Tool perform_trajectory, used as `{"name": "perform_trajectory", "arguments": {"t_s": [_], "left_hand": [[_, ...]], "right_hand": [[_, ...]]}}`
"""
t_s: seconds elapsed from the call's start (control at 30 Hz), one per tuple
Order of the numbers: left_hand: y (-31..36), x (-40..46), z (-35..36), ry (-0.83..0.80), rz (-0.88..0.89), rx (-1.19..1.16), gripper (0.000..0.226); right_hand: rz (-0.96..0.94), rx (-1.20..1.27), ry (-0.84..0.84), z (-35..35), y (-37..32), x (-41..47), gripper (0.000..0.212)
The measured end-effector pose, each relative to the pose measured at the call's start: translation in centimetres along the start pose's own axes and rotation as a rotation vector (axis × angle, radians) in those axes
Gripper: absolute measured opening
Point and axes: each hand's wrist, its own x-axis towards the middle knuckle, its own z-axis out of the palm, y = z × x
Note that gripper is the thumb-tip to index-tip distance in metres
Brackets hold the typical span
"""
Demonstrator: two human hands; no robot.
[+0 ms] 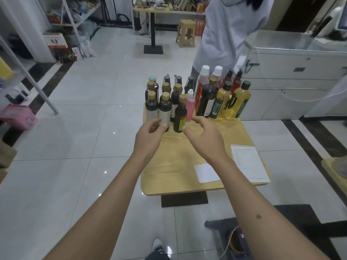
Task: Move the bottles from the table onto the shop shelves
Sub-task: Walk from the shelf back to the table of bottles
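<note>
Several bottles stand crowded on the far half of a small wooden table (178, 166). At the front are dark bottles with gold caps, one with a pale label (165, 109) and one with a green label (180, 115), plus a slim pink bottle (189, 106). Taller dark, red and yellow oil bottles (241, 99) stand to the right. My left hand (150, 136) is open, its fingertips at the base of the pale-label bottle. My right hand (201, 135) is open and curved, just right of the green-label bottle, not gripping it.
Two white papers (249, 163) lie on the near right of the table. A person in a pale top (225, 34) stands behind the bottles. White shelving (62, 14) runs along the left, a white counter (293, 76) on the right, a dark stool (234, 239) near my feet.
</note>
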Motion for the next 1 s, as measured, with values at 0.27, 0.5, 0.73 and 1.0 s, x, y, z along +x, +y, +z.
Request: {"name": "perform_trajectory", "arguments": {"t_s": [0.27, 0.5, 0.73, 1.0], "left_hand": [[0.4, 7.6, 3.6, -0.112, -0.044, 0.057, 0.035], [-1.0, 14.2, 7.0, -0.176, -0.096, 0.213, 0.040], [-2.4, 19.5, 11.7, -0.157, -0.187, 0.244, 0.048], [-3.7, 22.1, 14.2, -0.100, -0.252, 0.292, 0.047]], "right_hand": [[0.075, -0.027, -0.048, 0.9, 3.3, 9.1, 0.059], [0.091, -0.004, -0.161, 2.6, 6.7, 16.2, 0.054], [0.118, 0.074, -0.299, 5.7, 9.1, 22.3, 0.054], [0.072, 0.186, -0.410, 8.9, 10.7, 26.5, 0.035]]}}
